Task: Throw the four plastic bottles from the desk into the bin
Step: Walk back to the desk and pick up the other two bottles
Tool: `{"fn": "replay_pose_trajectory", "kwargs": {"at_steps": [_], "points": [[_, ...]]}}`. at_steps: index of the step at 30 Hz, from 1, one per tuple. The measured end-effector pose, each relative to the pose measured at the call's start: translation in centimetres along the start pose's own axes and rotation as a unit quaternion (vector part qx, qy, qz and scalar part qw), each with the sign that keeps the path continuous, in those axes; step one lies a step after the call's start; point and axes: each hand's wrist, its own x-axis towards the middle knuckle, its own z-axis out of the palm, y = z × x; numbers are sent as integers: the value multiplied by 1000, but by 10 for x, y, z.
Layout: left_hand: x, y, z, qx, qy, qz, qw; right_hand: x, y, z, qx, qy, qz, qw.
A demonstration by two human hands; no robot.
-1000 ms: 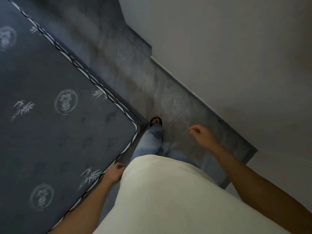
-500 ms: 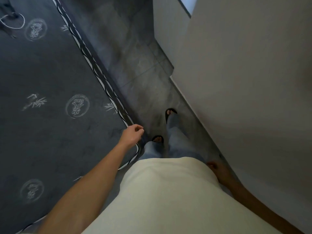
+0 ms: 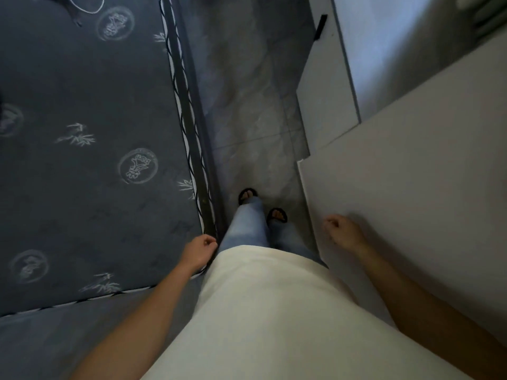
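Observation:
No bottle, desk or bin shows in the head view. My left hand [image 3: 199, 252] hangs beside my hip at the mattress edge, fingers curled in with nothing in them. My right hand [image 3: 343, 233] swings in front of the white wall panel, fingers loosely curled and empty. Below me are my cream shirt, blue jeans and two feet in black sandals on the grey floor.
A dark grey patterned mattress [image 3: 82, 160] fills the left side, with a white cable loop [image 3: 86, 2] at its top. A narrow strip of grey tiled floor [image 3: 255, 105] runs ahead between the mattress and the white wall [image 3: 411, 187]. A white cabinet door [image 3: 321, 91] stands further on.
I have walked forward along the gap beside the mattress. My left hand dropped back to my hip and my right hand swung forward. The view turned to show the cabinet door ahead.

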Motion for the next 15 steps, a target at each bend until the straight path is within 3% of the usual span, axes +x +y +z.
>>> {"fn": "replay_pose_trajectory", "kwargs": {"at_steps": [8,15], "points": [[26,5,-47,-30,-36,-74,996,105,-161,-52,-34,20,-83,996],[94,94,-147,-156,-19,-72,985,141,-226,-80,-96,-6,-62,993]]}}
